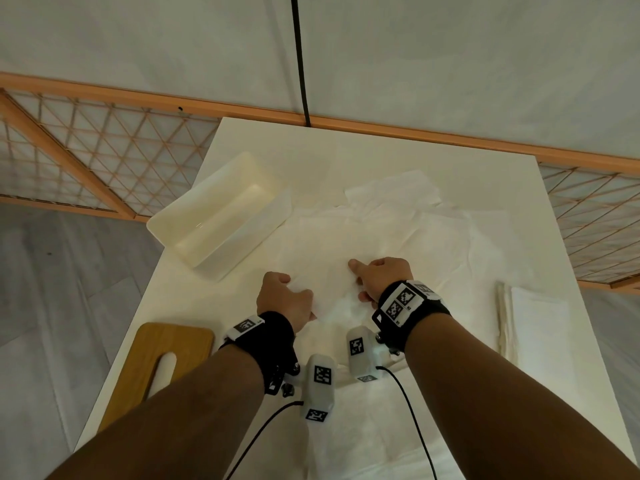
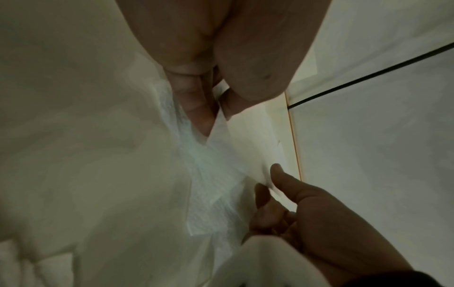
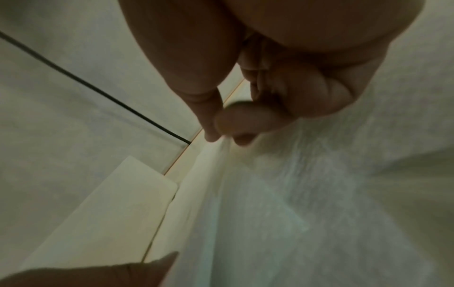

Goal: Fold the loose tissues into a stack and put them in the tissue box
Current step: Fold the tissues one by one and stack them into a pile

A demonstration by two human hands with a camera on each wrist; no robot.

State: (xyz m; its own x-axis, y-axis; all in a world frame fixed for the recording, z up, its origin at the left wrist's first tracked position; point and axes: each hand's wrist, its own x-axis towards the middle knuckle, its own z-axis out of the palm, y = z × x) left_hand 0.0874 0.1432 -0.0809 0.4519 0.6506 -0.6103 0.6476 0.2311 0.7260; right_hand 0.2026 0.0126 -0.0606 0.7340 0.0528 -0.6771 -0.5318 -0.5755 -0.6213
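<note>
Head view: I note the left hand [image 1: 284, 297] and right hand [image 1: 379, 277] side by side over the near middle of the white table [image 1: 346, 147], each pinching one edge of the same loose tissue [image 1: 332, 289], which spans the gap between them. Left wrist view confirms the left thumb and forefinger clamped on the sheet; right wrist view shows the right thumb and forefinger closed on it likewise. More loose tissues [image 1: 391, 220] lie spread and crumpled just beyond the hands. The open tissue box [image 1: 221, 216] sits at the far left, angled. A folded stack [image 1: 533, 323] rests at the right edge, well apart from the hands. A wooden lid [image 1: 166, 358] with a slot lies near left. Behind the table: wooden lattice rail [image 1: 104, 147], pale wall, black cable [image 1: 299, 60].
</note>
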